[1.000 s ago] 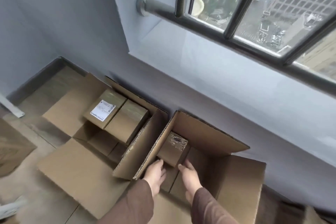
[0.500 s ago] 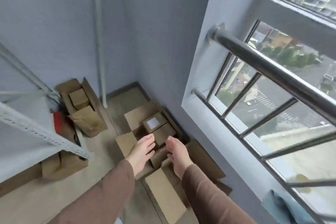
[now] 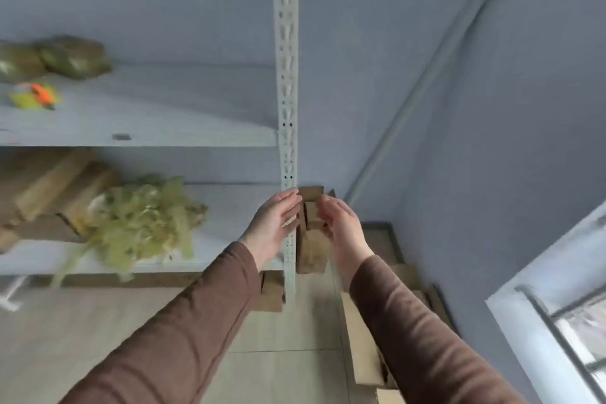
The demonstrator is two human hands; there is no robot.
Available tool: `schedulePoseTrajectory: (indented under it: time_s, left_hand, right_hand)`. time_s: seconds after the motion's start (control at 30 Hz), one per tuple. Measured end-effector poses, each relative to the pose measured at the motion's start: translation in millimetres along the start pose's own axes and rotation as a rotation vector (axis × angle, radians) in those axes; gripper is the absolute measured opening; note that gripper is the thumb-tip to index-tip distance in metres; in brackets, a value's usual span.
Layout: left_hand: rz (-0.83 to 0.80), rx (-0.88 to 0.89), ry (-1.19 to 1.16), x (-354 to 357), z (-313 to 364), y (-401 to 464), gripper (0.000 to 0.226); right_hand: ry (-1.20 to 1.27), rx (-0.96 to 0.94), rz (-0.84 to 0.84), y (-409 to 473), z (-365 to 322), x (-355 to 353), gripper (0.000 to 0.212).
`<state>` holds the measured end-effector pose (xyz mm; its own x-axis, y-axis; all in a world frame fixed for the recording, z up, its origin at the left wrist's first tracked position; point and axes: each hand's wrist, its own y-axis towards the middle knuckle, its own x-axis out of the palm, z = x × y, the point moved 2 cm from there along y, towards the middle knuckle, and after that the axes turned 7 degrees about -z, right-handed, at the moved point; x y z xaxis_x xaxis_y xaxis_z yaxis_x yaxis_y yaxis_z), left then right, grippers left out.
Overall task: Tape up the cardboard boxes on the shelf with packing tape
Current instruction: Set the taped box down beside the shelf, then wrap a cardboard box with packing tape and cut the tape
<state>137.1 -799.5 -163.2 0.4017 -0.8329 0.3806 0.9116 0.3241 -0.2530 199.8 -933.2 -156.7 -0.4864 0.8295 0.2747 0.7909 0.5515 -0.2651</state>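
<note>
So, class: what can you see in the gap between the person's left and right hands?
In the head view, the gap between the left hand and right hand shows the brown cardboard boxes standing beside the shelf post. Neither hand plainly holds them.

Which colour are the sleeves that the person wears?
Brown. The head view, the only one, shows both sleeves clearly, running up to the wrists.

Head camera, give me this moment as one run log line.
left hand: open, empty | right hand: open, empty | both raised by shelf post | cardboard boxes behind hands | tape: not seen
</note>
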Motion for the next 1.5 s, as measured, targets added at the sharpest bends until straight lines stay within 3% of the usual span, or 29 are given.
schedulePoseTrajectory:
  time_s: [0.27,0.47,0.7,1.07,1.27,1.5]
  left_hand:
    - [0.221,0.278,-0.032,-241,158,-77,0.021]
    - [0.3,0.379,-0.035,-356,232,-107,0.017]
    - [0.331,0.441,-0.014,-444,304,-95,0.02]
    - [0.356,0.502,0.102,-578,441,8,0.019]
    - [0.387,0.467,0.193,-660,500,63,0.018]
    - [0.389,0.388,0.41,-738,549,136,0.04]
  right_hand:
    - [-0.018,-0.104,-0.261,30,-9,279,0.025]
    - [-0.063,-0.162,-0.365,48,-18,412,0.017]
    - [-0.101,-0.19,-0.444,110,-22,512,0.011]
    - [-0.119,-0.205,-0.463,274,-52,656,0.029]
    - [-0.123,-0.169,-0.484,350,-54,729,0.015]
    - [-0.108,-0.091,-0.427,408,-38,782,0.044]
